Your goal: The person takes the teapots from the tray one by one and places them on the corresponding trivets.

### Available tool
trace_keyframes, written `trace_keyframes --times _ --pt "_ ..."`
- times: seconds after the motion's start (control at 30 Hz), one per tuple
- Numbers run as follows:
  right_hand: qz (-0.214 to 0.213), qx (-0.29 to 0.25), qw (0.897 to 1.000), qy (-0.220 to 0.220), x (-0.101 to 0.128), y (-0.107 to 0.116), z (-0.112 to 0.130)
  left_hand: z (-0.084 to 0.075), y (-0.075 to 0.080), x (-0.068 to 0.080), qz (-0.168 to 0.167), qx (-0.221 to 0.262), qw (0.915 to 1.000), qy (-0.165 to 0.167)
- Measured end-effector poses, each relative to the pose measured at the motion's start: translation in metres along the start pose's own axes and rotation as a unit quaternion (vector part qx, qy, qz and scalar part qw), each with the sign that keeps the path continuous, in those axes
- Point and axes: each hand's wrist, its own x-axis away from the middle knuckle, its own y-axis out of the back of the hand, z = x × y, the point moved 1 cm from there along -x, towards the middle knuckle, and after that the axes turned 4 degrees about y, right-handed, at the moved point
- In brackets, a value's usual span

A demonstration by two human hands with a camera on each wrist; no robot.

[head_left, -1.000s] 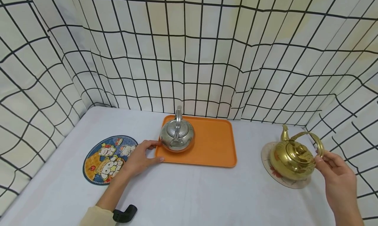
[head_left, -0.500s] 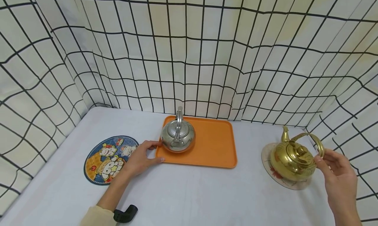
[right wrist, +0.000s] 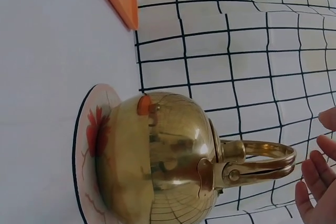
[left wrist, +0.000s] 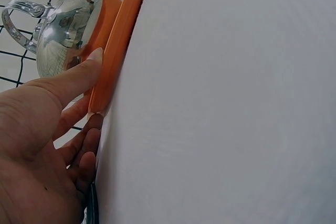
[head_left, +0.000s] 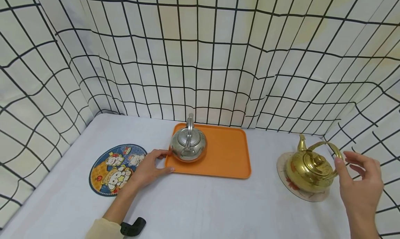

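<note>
A brass kettle [head_left: 309,171] [right wrist: 168,161] sits on a round floral mat [head_left: 300,192] [right wrist: 86,150] at the right. My right hand [head_left: 357,178] hovers beside its raised handle [head_left: 326,147] [right wrist: 260,163], fingers spread and apart from it. A silver kettle [head_left: 188,143] [left wrist: 63,30] stands on the left part of an orange tray [head_left: 228,155] [left wrist: 118,35]. My left hand [head_left: 150,166] [left wrist: 47,129] rests flat on the table, fingers straight against the tray's left corner.
A round cartoon mat [head_left: 114,168] lies left of the tray. A white table [head_left: 203,207] is walled on three sides by a grid-patterned cloth [head_left: 200,58]. A black wrist strap [head_left: 132,227] shows at the left sleeve.
My right hand has let go of the brass kettle's handle and opened, moving slightly right and up. The left hand and both kettles stay put.
</note>
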Motion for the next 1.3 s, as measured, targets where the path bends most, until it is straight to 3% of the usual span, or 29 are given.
trace_keyframes --times 0.3,0.7,1.3 --pt "0.004 -0.041 0.996 0.073 -0.001 -0.006 0.014 -0.003 0.0 0.001 -0.006 0.0 1.0 -0.008" --pt "0.043 -0.054 0.995 0.077 0.004 -0.015 0.023 -0.002 0.0 0.001 -0.006 -0.005 0.9999 -0.012" --pt "0.136 -0.086 0.982 0.1 0.013 -0.032 0.034 -0.004 0.001 0.002 -0.008 -0.004 0.9999 -0.011"
